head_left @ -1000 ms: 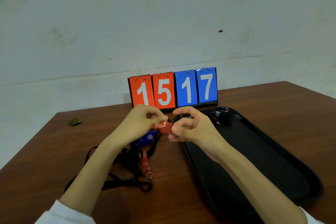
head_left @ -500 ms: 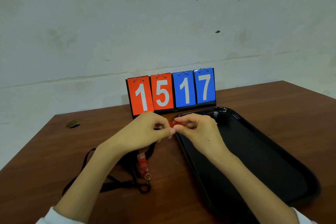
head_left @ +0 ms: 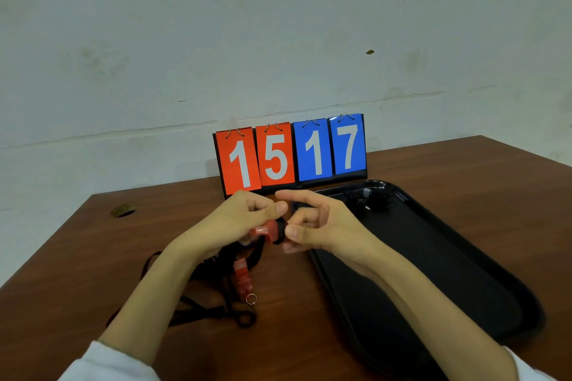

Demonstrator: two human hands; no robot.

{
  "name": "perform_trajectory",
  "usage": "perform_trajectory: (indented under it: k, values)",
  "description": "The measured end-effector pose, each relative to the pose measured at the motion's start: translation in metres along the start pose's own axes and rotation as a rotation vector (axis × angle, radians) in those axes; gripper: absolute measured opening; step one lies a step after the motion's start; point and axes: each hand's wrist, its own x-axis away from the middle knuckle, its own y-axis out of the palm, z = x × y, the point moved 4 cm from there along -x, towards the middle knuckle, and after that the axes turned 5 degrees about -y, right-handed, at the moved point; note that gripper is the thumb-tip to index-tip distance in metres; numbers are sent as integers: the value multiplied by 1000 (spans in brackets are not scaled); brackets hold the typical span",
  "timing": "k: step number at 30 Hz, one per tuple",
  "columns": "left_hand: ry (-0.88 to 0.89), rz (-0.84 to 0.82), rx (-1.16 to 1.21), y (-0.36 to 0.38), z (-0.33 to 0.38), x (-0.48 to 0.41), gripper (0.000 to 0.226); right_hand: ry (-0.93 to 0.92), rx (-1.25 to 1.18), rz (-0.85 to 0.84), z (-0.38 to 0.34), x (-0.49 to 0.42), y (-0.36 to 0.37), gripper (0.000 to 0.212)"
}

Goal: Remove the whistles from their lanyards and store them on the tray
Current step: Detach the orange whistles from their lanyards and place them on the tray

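Red whistles: two are showing. One red whistle (head_left: 266, 231) is hanging in the air between both hands, above the bench (head_left: 77, 263) and just left of the tray's left rim. The left hand (head_left: 235, 219) is curling round its mouthpiece end. The right hand (head_left: 325, 226) is pinching the black lanyard end (head_left: 280, 230) at the whistle's other end with the thumb and a lower finger, while the index finger is sticking out straight. The second red whistle (head_left: 242, 278) is lying on the bench below the left hand, with one small metal ring (head_left: 251, 299) showing at its near end. It is resting against a tangle of black lanyards (head_left: 213, 309); how many lanyards, cannot tell.

One black tray (head_left: 448, 272) is sitting on the bench at the right. One dark clump (head_left: 373, 199) is lying in its far corner, too dark to identify.

One scoreboard (head_left: 291, 151) is standing at the bench's far edge, showing four cards: two red (1, 5) and two blue (1, 7). Two white sleeves (head_left: 105, 362) are showing at the bottom edge.
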Motion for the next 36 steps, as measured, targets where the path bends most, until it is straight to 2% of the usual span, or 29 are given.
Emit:
perform_trajectory:
  k: [3, 7, 11, 14, 18, 24, 28, 32, 36]
  values:
    - [-46, -67, 175, 14, 4, 2, 48, -14, -171, 35, -3, 0, -2, 47]
    - [-47, -83, 138, 18, 5, 0, 45, -50, -306, 240, -4, 0, -17, 35]
    - [-42, -40, -145, 22, 5, -2, 37, -14, -102, 523, 5, 1, -31, 24]
    - [-37, -23, -330, 26, 8, -1, 30, 23, 254, 614, 10, 1, -37, 26]
    - [42, 92, -468, 15, 23, 3, 25, 49, 512, 464, 10, -1, -34, 26]
    - [73, 199, -495, -10, 18, 3, 21, 56, 521, 174, 5, -2, -19, 29]
    - [80, 218, -358, -15, 12, 0, 33, 62, 268, 36, 1, 1, -11, 25]
    - [45, 184, -165, -11, 9, -1, 47, -2, 11, 42, -2, 1, -9, 36]
    - [-24, 21, 42, 8, 7, 0, 50, 22, -250, 24, 0, 0, -7, 47]
